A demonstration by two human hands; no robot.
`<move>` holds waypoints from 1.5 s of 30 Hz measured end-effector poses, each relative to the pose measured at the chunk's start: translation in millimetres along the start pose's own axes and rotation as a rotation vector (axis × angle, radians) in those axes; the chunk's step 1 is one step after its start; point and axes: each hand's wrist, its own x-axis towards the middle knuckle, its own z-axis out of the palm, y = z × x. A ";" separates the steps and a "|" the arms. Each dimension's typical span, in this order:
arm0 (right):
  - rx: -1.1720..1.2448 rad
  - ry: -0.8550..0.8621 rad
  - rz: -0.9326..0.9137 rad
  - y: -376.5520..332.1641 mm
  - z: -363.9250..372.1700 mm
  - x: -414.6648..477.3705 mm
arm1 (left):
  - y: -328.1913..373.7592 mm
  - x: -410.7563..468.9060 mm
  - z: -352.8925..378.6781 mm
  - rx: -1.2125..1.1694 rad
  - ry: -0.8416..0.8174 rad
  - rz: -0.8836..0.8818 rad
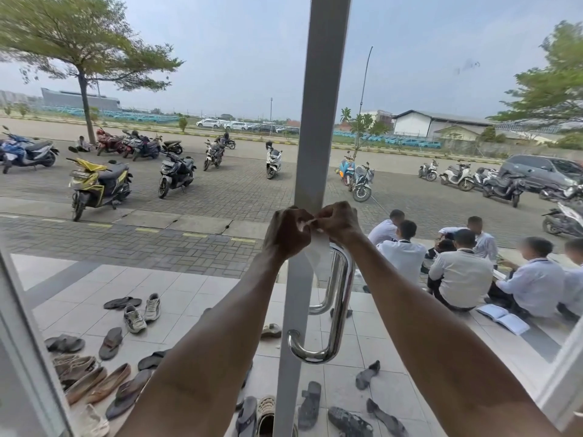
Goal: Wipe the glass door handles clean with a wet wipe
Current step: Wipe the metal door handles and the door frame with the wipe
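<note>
Head view: both hands are raised close together just below the middle of the picture, in front of the white door frame point(325, 105). The left hand point(285, 233) and the right hand point(339, 222) each have their fingers curled in, and each pinches an edge of the wet wipe point(307, 222). The wipe stretches as a short white strip between the two sets of fingertips. A thin, see-through flap of it seems to hang down toward six o'clock over the frame, though it is hard to tell from the white paint behind.

The chrome door handle point(342, 294) stands upright just at six o'clock from the right hand, its top bend almost under that wrist and its lower bend curving back into the frame. A second handle point(329, 285) shows through the glass just behind it, on the far side of the door. The wipe touches neither handle.

My reading is that the step in hand is opening out the wipe, and wiping proper has not begun. The next move calls for gathering the wipe into one hand, bringing it down toward six o'clock and wrapping it round the near bar from the top bend.

Outside, shoes and sandals point(135, 316) lie scattered on the tiles at seven o'clock. People in white shirts point(463, 272) sit on the step at four o'clock, and parked motorbikes point(97, 184) fill the yard from nine to ten o'clock.
</note>
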 end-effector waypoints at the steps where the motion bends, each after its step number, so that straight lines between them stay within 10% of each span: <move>1: -0.014 -0.003 0.019 1.6 1.8 0.3 | -0.7 -1.9 0.5 0.024 -0.043 0.006; 12: -0.122 0.010 -0.162 0.3 1.6 -12.3 | -14.8 -1.1 7.7 0.329 -0.121 0.042; 28: -0.800 0.094 -0.321 -21.4 32.8 -36.6 | -44.7 -0.5 4.0 0.000 -0.012 -0.166; 45: -0.985 0.142 -0.340 -20.3 51.3 -42.1 | -40.1 3.2 -3.0 -0.237 -0.136 -0.202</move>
